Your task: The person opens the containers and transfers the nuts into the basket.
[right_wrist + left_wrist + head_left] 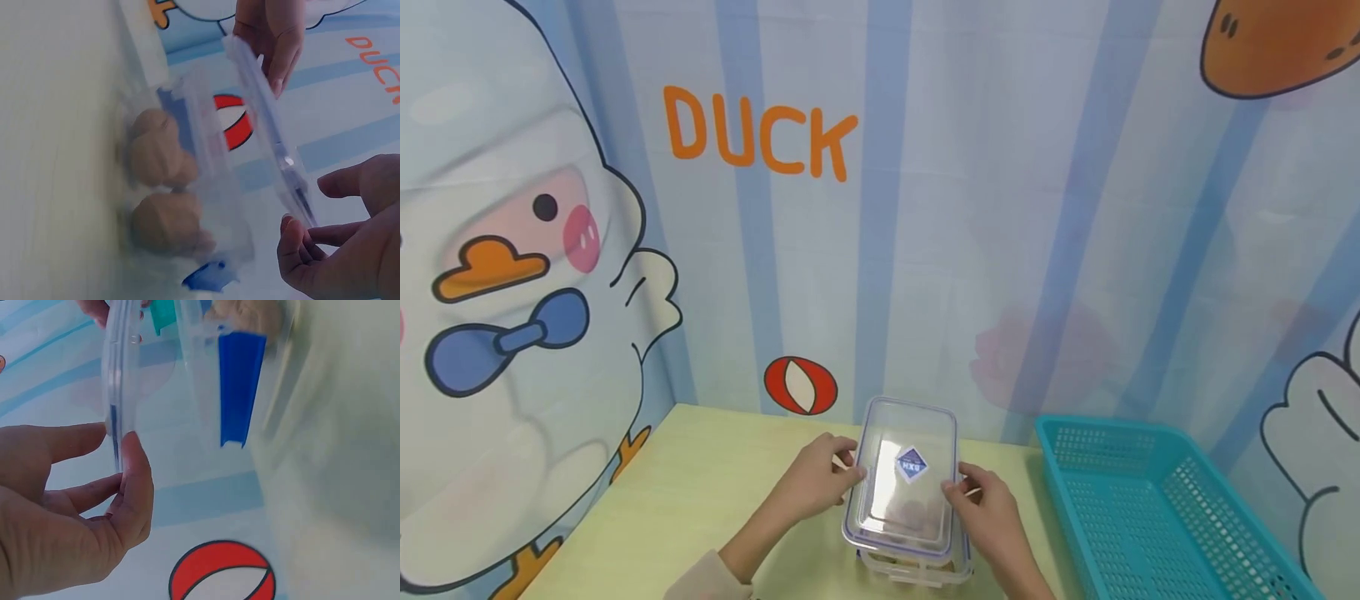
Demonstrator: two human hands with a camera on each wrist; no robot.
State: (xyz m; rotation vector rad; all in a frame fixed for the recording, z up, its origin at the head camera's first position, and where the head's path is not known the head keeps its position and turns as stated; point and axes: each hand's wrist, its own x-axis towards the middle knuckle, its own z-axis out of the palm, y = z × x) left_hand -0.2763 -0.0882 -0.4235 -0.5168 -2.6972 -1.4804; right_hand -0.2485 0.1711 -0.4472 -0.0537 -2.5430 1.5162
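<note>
A clear plastic lid (887, 500) with a blue seal and a blue-and-white diamond label (912, 464) is held tilted above a clear food container (917, 573). My left hand (820, 477) pinches the lid's left edge between thumb and fingers. On the opposite edge, my right hand (992, 510) grips the lid with its thumb on top. Several rounded brown lumps (165, 222) lie inside the container; their kind is unclear. A blue locking clip (240, 387) sticks out from the container's end in the left wrist view. From above, the lid hides most of the container.
To the right stands a turquoise perforated basket (1138, 517). The pale yellow table (715, 467) meets a striped curtain (940, 250) at the back, printed with duck figures and a red ball.
</note>
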